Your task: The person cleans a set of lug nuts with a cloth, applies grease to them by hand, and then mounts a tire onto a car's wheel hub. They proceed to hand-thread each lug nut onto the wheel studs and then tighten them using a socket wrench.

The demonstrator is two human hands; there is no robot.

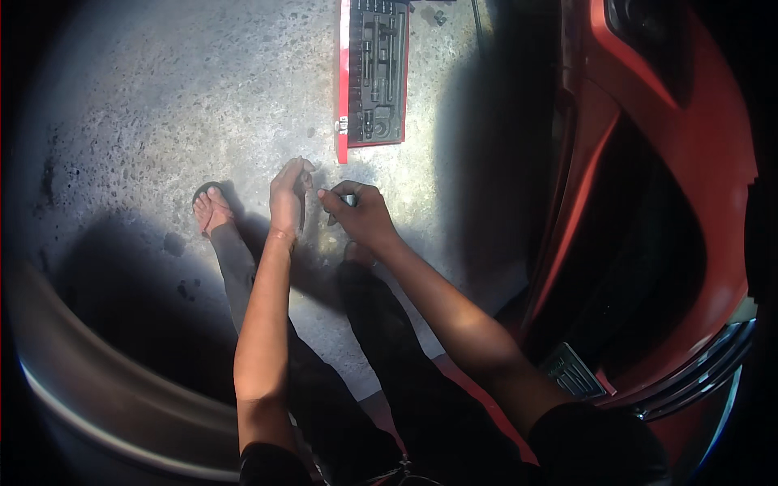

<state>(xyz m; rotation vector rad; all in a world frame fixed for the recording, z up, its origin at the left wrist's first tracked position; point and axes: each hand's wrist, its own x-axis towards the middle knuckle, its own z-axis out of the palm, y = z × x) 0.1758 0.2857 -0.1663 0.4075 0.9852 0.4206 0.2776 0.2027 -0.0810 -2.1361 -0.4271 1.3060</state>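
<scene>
My left hand (pixel 288 197) is raised with its fingers extended and slightly curled, its palm turned toward my right hand, and nothing visible in it. Just to its right, a short gap away, my right hand (pixel 360 215) is closed on a small silver metal cylinder (pixel 349 200), mostly hidden by the fingers. A red tool case (pixel 343 81) lies open beyond my hands, with sockets and bars (pixel 374 65) in dark molded slots.
A red car body (pixel 721 235) with a number plate (pixel 567 368) fills the right side. A curved grey panel (pixel 97 421) borders the lower left. My sandaled foot (pixel 212 206) and legs rest on speckled concrete (pixel 146 97). A small dark object (pixel 440 17) lies behind the case.
</scene>
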